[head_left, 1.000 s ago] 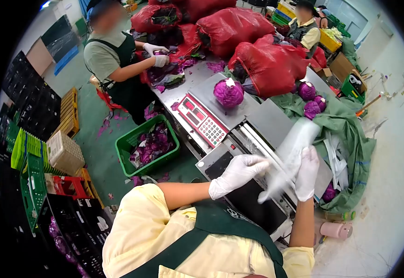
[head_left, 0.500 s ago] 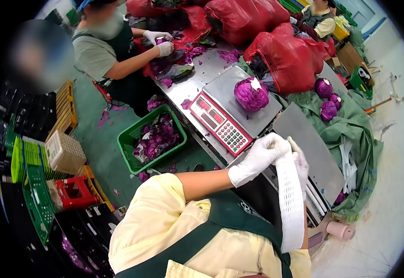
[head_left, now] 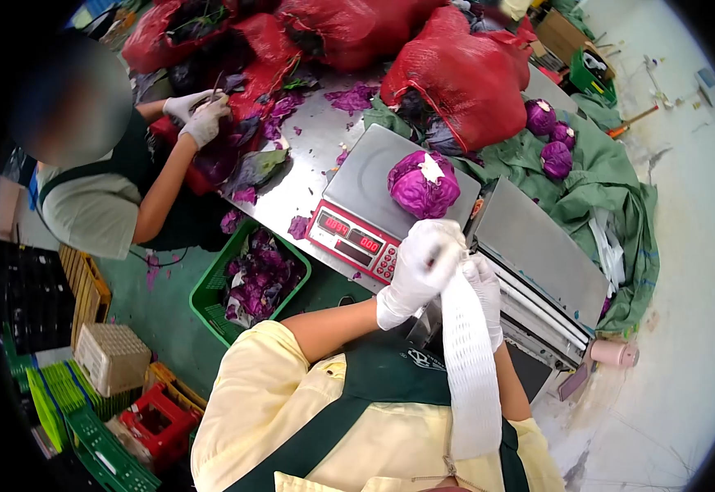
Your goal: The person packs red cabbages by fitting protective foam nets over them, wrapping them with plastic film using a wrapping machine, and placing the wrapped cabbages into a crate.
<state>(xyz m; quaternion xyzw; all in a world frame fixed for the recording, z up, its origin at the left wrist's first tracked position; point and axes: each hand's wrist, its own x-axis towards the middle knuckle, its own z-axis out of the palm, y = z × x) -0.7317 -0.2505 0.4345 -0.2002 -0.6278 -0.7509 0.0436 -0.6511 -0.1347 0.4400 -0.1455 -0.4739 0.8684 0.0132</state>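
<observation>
Both my hands wear white gloves and meet in front of the scale's near corner. My left hand (head_left: pixel 421 266) is closed around the top end of a white foam net sleeve (head_left: pixel 470 377), with a small dark gap showing among its fingers. On the other side of that end, my right hand (head_left: pixel 484 297) pinches the sleeve; some of its fingers are hidden. The sleeve hangs down flat against my apron. Just beyond my left hand, a trimmed red cabbage (head_left: pixel 421 190) rests on the metal plate of a red digital scale (head_left: pixel 353 176), its pale cut stem facing up.
Red mesh sacks (head_left: pixel 456 78) stand along the back of the metal table. Three red cabbages (head_left: pixel 556 160) lie on green cloth (head_left: pixel 595 205) at right. A green crate (head_left: pixel 210 307) of leaves sits on the floor. At left, a co-worker's gloved hands (head_left: pixel 201 119) work over leaves.
The view has turned, shifting the scene leftward. My left hand has rolled over and closed more around the sleeve's top, nearer the scale. The co-worker's hands stay over the leaves.
</observation>
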